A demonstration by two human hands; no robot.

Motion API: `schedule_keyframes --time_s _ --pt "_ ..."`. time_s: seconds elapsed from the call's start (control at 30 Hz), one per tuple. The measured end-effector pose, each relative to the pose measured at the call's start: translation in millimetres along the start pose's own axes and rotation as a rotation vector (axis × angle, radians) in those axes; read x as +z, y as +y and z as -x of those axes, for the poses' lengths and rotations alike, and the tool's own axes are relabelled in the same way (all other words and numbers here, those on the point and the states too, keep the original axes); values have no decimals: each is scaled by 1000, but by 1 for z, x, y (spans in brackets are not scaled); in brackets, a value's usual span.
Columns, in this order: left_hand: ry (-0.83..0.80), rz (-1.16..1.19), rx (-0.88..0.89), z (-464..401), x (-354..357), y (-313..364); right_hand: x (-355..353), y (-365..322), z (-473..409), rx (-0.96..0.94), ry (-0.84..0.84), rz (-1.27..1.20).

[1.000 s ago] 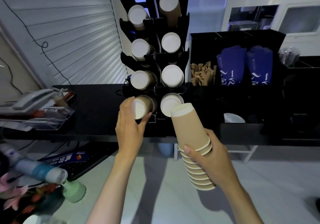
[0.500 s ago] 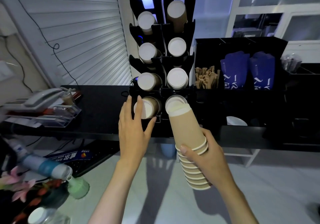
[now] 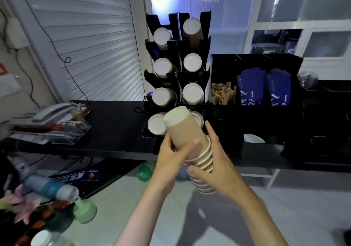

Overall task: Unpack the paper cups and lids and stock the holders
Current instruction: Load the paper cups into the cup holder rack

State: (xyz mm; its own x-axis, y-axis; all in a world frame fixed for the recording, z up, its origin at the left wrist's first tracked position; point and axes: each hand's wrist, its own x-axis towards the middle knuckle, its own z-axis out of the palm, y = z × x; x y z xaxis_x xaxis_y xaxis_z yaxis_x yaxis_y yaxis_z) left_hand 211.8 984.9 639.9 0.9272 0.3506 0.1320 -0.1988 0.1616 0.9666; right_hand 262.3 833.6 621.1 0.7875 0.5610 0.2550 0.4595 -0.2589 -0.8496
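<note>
Got both hands on the stack of paper cups (image 3: 191,143) right now, held up in front of the black cup holder rack (image 3: 178,71) on the table (image 3: 114,124). My left hand (image 3: 171,156) has its fingers curled round the top cup, thumb across the kraft-brown side, and my right hand (image 3: 214,162) is wrapped round the nested rims lower down, where you can see the rolled lips stacked like rings. The cups are bottom-up, smooth tan paper with a pale rim at the base. The rack is two columns of angled slots, each with a cup stack poking out white bottom first; the lowest left slot's cup (image 3: 156,125) sits just beside my stack. Right of it a black organizer box (image 3: 256,59) holds brown wooden stirrers (image 3: 223,93) in one compartment and blue folded sleeves (image 3: 264,86) in the next two.
</note>
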Motion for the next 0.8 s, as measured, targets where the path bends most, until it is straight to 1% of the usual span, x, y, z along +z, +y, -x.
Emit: schedule_keyframes --time_s 0.2,0.33,0.43,0.53,0.67,0.73,0.8 --pt "87 150 8 -9 -1 3 -9 -9 -13 48 50 30" --pt "81 127 50 -13 -1 12 -9 -17 -18 35 80 73" --pt "84 96 74 -16 -2 20 -11 -23 -17 -7 84 205" --pt "151 160 83 -25 -8 28 -15 -18 -18 -33 133 387" --pt "257 244 169 -43 -21 50 -21 -6 -18 -15 151 350" --pt "309 221 229 -58 -29 61 -23 -2 -19 6 157 281" --pt "356 162 334 -76 -37 69 -26 1 -23 31 179 206"
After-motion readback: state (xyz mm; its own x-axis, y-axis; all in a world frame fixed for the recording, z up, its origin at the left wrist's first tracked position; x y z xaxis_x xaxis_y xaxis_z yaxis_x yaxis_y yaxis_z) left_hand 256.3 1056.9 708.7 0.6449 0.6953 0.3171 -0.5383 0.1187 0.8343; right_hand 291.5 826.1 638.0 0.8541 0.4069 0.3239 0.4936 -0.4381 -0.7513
